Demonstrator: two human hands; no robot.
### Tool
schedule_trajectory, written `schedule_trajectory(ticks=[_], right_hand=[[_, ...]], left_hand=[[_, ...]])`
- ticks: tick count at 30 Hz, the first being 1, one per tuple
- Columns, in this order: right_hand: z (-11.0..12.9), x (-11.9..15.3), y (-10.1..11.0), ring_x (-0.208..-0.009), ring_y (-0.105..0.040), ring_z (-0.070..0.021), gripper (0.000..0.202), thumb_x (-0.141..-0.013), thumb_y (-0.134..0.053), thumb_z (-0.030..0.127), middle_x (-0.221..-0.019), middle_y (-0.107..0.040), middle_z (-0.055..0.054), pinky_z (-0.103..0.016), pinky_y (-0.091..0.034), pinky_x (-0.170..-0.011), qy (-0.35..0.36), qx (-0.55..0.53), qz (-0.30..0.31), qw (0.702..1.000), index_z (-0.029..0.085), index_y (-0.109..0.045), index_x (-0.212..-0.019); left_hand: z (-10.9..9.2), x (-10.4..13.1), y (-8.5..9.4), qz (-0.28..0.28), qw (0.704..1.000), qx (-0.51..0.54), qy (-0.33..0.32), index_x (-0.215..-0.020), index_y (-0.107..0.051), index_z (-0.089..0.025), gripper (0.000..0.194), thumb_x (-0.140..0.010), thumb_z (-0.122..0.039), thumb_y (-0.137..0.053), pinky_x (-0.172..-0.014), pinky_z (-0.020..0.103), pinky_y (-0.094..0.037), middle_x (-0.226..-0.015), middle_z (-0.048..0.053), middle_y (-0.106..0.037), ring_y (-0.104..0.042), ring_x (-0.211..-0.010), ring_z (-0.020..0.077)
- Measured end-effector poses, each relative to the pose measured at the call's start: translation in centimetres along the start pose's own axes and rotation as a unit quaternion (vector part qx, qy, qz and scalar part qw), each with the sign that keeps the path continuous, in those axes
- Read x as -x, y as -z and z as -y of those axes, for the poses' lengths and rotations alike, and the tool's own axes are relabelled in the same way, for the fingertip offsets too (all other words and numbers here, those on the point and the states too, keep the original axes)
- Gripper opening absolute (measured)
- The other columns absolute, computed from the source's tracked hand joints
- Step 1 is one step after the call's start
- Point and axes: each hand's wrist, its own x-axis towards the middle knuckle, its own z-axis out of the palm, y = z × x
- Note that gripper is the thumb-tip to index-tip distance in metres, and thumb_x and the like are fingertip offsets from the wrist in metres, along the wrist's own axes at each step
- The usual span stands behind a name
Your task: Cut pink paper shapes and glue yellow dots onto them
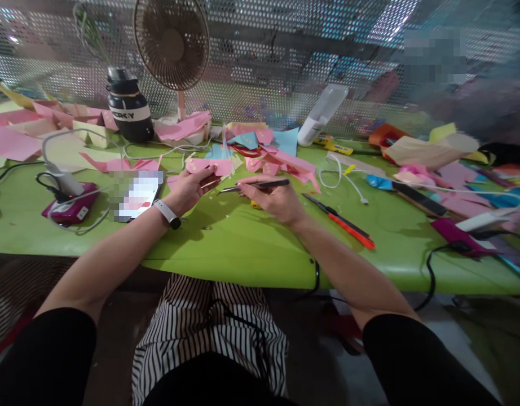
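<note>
Pink paper (209, 166) in left hand (188, 189), scissors (340, 220) beside right hand (277, 200).

One fan (171, 42), two hands (188, 189), one flask (130, 107)

A pink paper piece (207, 167) with small yellow marks is held tilted just above the green table. A thin dark tool (255, 185) lies nearly level, its metal tip pointing toward the paper's lower edge.
</note>
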Motion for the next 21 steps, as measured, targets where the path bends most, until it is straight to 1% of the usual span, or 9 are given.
schedule_trajectory(ticks=[2,4,8,12,16,19,21], right_hand=[[0.5,-0.1,1.2,-0.075,-0.072,-0.0205,0.030,-0.084,-0.073,0.045,-0.082,-0.077,-0.007,-0.035,-0.059,-0.068,-0.022,0.011,0.049,0.998,0.018,-0.079,-0.094],[0.6,-0.2,2.0,-0.071,-0.072,-0.0205,0.027,-0.082,-0.074,0.042,-0.076,-0.077,-0.007,-0.033,-0.057,-0.064,-0.035,0.038,0.092,0.994,0.017,-0.079,-0.090],[0.3,-0.3,2.3,-0.068,-0.071,-0.0203,0.022,-0.080,-0.074,0.038,-0.074,-0.078,-0.005,-0.032,-0.053,-0.060,-0.040,0.092,0.136,0.986,0.018,-0.079,-0.089],[-0.2,-0.9,2.1,-0.067,-0.072,-0.0190,0.021,-0.080,-0.075,0.038,-0.073,-0.078,-0.005,-0.031,-0.055,-0.061,-0.049,0.068,0.143,0.986,0.019,-0.078,-0.088],[-0.8,-1.5,2.2,-0.066,-0.073,-0.0188,0.028,-0.077,-0.080,0.043,-0.072,-0.077,-0.007,-0.031,-0.058,-0.062,-0.096,-0.016,0.132,0.987,0.017,-0.075,-0.085],[-1.4,-0.7,2.2,-0.067,-0.074,-0.0195,0.034,-0.074,-0.082,0.048,-0.074,-0.077,-0.008,-0.030,-0.059,-0.060,-0.107,-0.052,0.097,0.988,0.017,-0.074,-0.085],[-1.8,0.5,2.1,-0.069,-0.075,-0.0195,0.033,-0.076,-0.080,0.048,-0.078,-0.077,-0.007,-0.031,-0.060,-0.063,-0.088,-0.047,0.077,0.992,0.018,-0.074,-0.086]], left_hand=[[-0.1,-0.1,0.1,-0.013,1.000,-0.002,-0.001,-0.078,-0.066,-0.015,0.012,-0.080,-0.012,-0.077,-0.101,0.041,-0.054,-0.084,0.004,-0.075,-0.073,-0.085,0.0155],[-0.2,0.0,0.1,-0.004,1.000,-0.012,0.003,-0.079,-0.067,-0.015,0.010,-0.080,-0.012,-0.076,-0.101,0.039,-0.054,-0.085,0.004,-0.075,-0.073,-0.085,0.0149],[-0.2,0.3,-0.1,0.015,0.999,-0.038,0.000,-0.081,-0.067,-0.014,0.012,-0.077,-0.013,-0.078,-0.099,0.038,-0.054,-0.087,0.004,-0.075,-0.072,-0.083,0.0148],[-0.2,0.2,-0.1,0.014,0.999,-0.040,-0.001,-0.080,-0.067,-0.014,0.014,-0.076,-0.013,-0.080,-0.099,0.038,-0.054,-0.085,0.005,-0.075,-0.072,-0.080,0.0143],[-0.2,0.1,-0.1,0.011,0.999,-0.035,0.001,-0.080,-0.068,-0.014,0.012,-0.077,-0.012,-0.079,-0.098,0.037,-0.054,-0.085,0.005,-0.075,-0.072,-0.081,0.0146],[-0.2,0.2,-0.2,0.012,0.999,-0.033,-0.003,-0.079,-0.067,-0.014,0.012,-0.077,-0.013,-0.079,-0.099,0.038,-0.053,-0.086,0.005,-0.075,-0.072,-0.080,0.0146],[-0.1,0.2,-0.2,0.017,0.999,-0.030,-0.003,-0.079,-0.067,-0.014,0.012,-0.077,-0.012,-0.079,-0.099,0.038,-0.053,-0.084,0.005,-0.074,-0.071,-0.079,0.0141]])
